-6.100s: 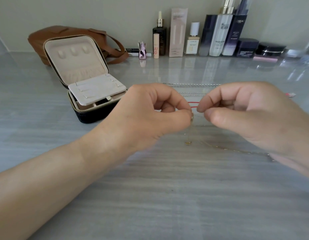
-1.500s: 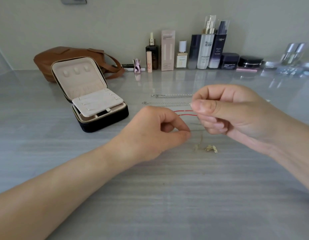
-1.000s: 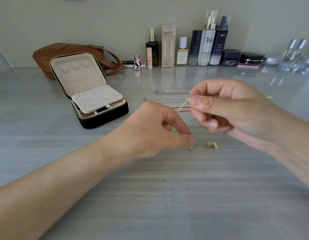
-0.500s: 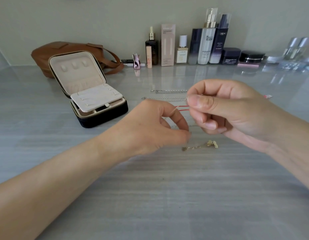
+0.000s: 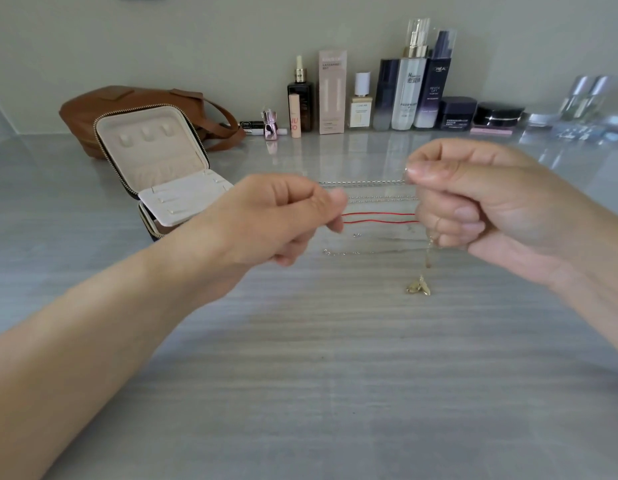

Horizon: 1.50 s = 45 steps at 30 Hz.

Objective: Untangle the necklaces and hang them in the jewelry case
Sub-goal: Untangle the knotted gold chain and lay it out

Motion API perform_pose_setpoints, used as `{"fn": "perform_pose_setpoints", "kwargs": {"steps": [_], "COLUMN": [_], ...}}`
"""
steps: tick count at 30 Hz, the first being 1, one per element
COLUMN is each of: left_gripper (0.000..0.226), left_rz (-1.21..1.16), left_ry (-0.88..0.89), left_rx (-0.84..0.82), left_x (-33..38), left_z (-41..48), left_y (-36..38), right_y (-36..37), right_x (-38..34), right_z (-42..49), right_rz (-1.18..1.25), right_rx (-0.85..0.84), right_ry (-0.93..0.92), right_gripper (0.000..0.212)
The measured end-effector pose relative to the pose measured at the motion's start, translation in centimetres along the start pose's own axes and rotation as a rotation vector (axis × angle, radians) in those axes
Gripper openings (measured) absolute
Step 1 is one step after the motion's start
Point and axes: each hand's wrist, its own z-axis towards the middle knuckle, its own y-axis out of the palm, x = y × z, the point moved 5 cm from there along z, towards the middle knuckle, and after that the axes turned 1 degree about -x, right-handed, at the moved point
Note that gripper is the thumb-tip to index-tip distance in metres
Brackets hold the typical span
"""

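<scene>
Hands drawn apart since half a second ago, gold chain pulled free of the heap.

The left hand (image 5: 280, 216) and right hand (image 5: 474, 209) have been separated, and the gold pendant (image 5: 418, 285) has been shifted to hang just below the right-hand pinch, touching the grey tabletop (image 5: 300, 375). The fine gold necklace (image 5: 429, 252) is pinched between the right thumb and forefinger; the left fingertips are closed, but on what cannot be told. Between the two grips, a red cord (image 5: 378, 217) and two silver chains (image 5: 363, 182) are laid straight on the surface. Untangling is judged nearly done; hanging remains. The open jewelry case (image 5: 155, 157) is left of the left-hand grip, its hooks bare.
</scene>
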Motion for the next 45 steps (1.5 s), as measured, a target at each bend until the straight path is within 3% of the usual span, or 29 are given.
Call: {"fn": "perform_pose_setpoints", "kwargs": {"steps": [3,6,9,13,16,20,25,29,32,37,42,45], "left_gripper": [0.014,0.031,0.012,0.028,0.034,0.039,0.044,0.036,0.016,0.009,0.007,0.021], "left_rz": [0.016,0.041,0.065,0.075,0.131,0.326,0.640,0.777,0.542,0.094,-0.048,-0.037], "left_ry": [0.075,0.110,0.096,0.050,0.016,-0.052,-0.189,-0.158,0.007,0.015,0.026,0.045], "left_rx": [0.026,-0.110,-0.158,-0.103,-0.149,-0.163,-0.289,-0.204,-0.047,-0.097,-0.076,-0.036], "left_x": [0.1,0.3,0.4,0.6,1.0,0.8,-0.1,0.3,0.7,-0.1,0.3,0.6], "left_z": [0.0,-0.1,-0.5,-0.8,-1.0,-0.9,-1.5,-1.5,-1.0,-0.2,0.0,-0.1], "left_y": [0.2,1.9,2.9,1.9,0.4,-1.5,-1.4,-1.4,-0.2,3.2,2.5,1.8], "right_y": [0.4,1.3,1.9,1.9,1.0,0.0,-0.2,-0.2,0.5,0.6,0.4,0.6], "right_x": [0.1,0.2,0.3,0.2,0.3,1.6,2.9,2.2,1.5,-0.6,-1.2,-1.9], "right_z": [0.0,0.0,-0.1,-0.2,-0.2,-0.3,-0.6,-0.5,-0.4,0.2,0.1,0.0], "right_rz": [-0.056,-0.189,-0.235,-0.303,-0.511,-0.903,-0.951,-0.903,-0.687,-0.373,-0.394,-0.456], "right_rx": [-0.038,-0.083,-0.094,-0.082,-0.058,-0.244,-0.318,-0.312,-0.332,-0.158,-0.060,-0.030], "right_ry": [0.006,0.000,-0.013,-0.025,0.008,0.149,0.234,0.161,0.084,-0.107,-0.149,-0.174], "right_gripper": [0.016,0.018,0.018,0.021,0.015,0.008,0.013,0.017,0.023,0.021,0.023,0.024]}}
